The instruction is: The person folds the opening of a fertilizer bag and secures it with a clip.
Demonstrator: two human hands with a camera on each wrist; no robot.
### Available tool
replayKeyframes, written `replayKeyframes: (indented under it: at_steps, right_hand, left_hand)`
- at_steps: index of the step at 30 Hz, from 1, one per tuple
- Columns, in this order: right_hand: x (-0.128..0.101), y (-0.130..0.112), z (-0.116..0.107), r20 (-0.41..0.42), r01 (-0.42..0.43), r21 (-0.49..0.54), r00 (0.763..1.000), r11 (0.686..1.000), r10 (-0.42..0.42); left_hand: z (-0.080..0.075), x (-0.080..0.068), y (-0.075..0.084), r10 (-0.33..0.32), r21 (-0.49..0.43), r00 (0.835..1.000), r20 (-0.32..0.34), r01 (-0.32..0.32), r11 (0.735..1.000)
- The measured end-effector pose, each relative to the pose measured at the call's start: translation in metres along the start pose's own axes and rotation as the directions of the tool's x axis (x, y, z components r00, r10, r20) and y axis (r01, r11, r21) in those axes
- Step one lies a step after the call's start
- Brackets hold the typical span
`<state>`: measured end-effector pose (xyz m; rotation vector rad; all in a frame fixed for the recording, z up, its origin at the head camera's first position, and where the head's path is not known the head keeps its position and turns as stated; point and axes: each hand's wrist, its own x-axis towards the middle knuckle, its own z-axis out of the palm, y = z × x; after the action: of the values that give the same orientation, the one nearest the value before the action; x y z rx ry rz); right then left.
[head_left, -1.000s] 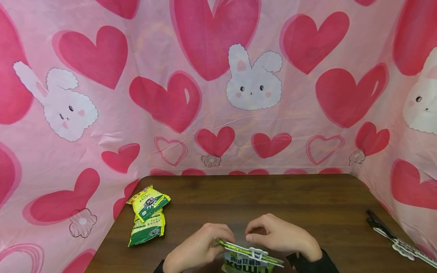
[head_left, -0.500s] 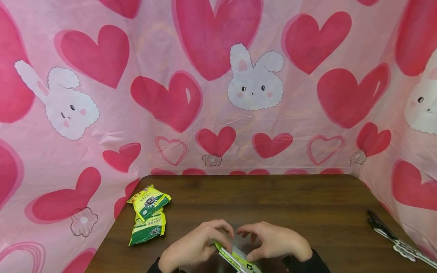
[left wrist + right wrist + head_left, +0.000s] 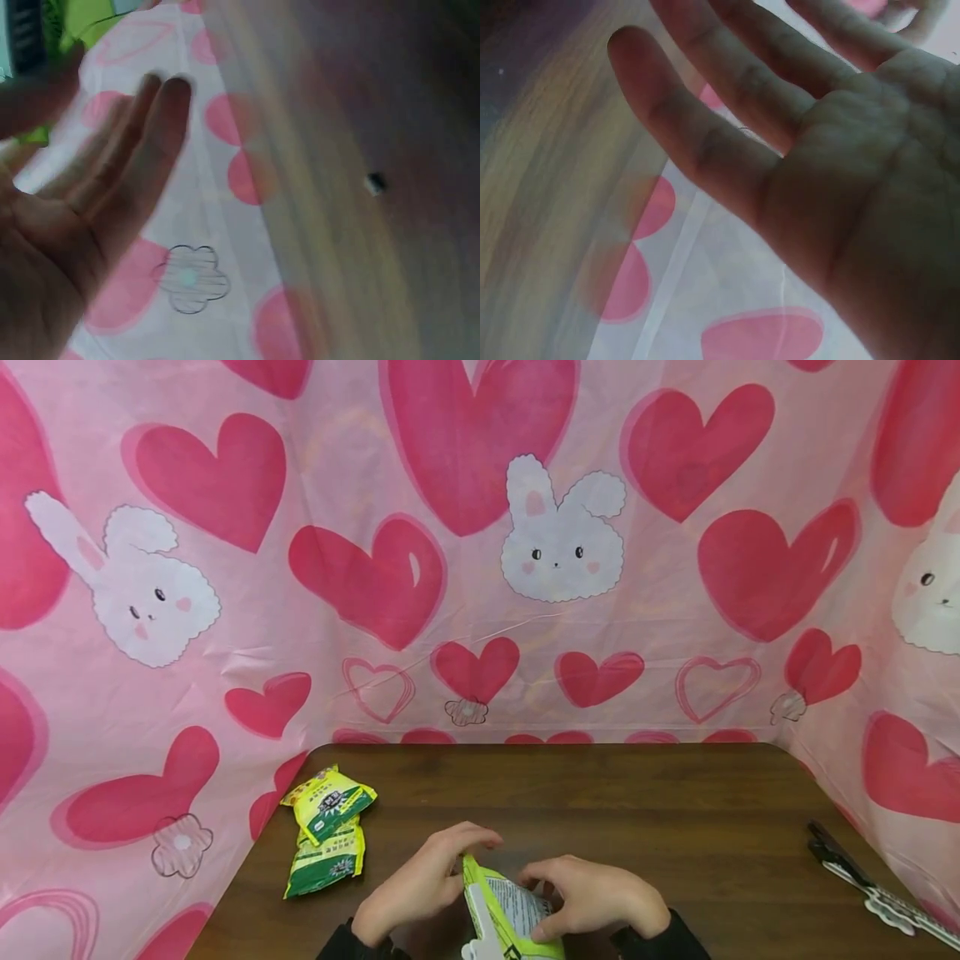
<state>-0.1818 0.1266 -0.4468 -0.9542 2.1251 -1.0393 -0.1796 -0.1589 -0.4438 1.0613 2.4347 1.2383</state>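
A lime-green printed bag (image 3: 528, 914) stands tilted at the bottom of the head view. A white clip strip (image 3: 483, 920) runs along its near left edge. My right hand (image 3: 600, 897) holds the bag's right side, with the thumb on its printed face and the fingers behind it. My left hand (image 3: 420, 881) is at the bag's upper left corner, fingers extended and apart, thumb close to the edge; I cannot tell whether it touches. In the left wrist view, the left fingers (image 3: 161, 135) look straight and blurred. The right wrist view shows the right fingers (image 3: 727, 150) reaching out; the bag is hidden there.
Two yellow-and-green packets (image 3: 326, 868) lie overlapping on the left of the dark wooden table (image 3: 660, 785). A long black-and-white item (image 3: 862, 881) lies along the right edge. Pink cloth with hearts and rabbits (image 3: 465, 610) hangs behind and at both sides.
The bag has turned from lying crosswise to pointing its clipped edge toward me, and has risen. The right hand has come onto its side; the left fingers have straightened away from it.
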Motion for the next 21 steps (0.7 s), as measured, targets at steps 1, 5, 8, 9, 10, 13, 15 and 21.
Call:
replayKeyframes:
  at_steps: [1,5,8,9,10,13,15,21]
  right_hand:
    - [0.001,0.0,0.001,-0.006,-0.012,-0.001,1.0,1.0,0.012]
    - [0.004,0.001,0.005,-0.028,-0.065,-0.027,0.998,0.998,0.064]
    - [0.004,0.002,0.008,-0.042,-0.122,-0.047,0.992,0.991,0.12]
    - [0.004,0.002,0.008,-0.048,-0.143,-0.058,0.989,0.988,0.14]
    - [0.004,0.002,0.008,-0.059,-0.163,-0.071,0.986,0.984,0.159]
    - [0.002,0.003,0.009,-0.086,-0.217,-0.099,0.974,0.971,0.208]
    - [0.0,0.003,0.009,-0.095,-0.246,-0.107,0.967,0.963,0.236]
    - [-0.004,0.004,0.005,-0.066,-0.293,-0.092,0.956,0.952,0.287]
  left_hand:
    - [0.0,0.001,-0.002,-0.04,-0.003,0.999,-0.008,0.04,0.999]
    - [0.004,0.003,-0.013,-0.149,0.014,0.989,-0.018,0.15,0.989]
    - [0.007,0.004,-0.021,-0.209,0.03,0.978,-0.021,0.21,0.977]
    - [0.007,0.004,-0.024,-0.229,0.044,0.973,-0.023,0.23,0.972]
    - [0.008,0.004,-0.027,-0.252,0.055,0.967,-0.024,0.253,0.966]
    - [0.007,0.003,-0.031,-0.298,0.112,0.954,-0.029,0.299,0.948]
    - [0.007,0.002,-0.033,-0.32,0.165,0.947,-0.028,0.32,0.933]
    - [0.005,-0.001,-0.035,-0.388,0.299,0.922,-0.003,0.371,0.879]
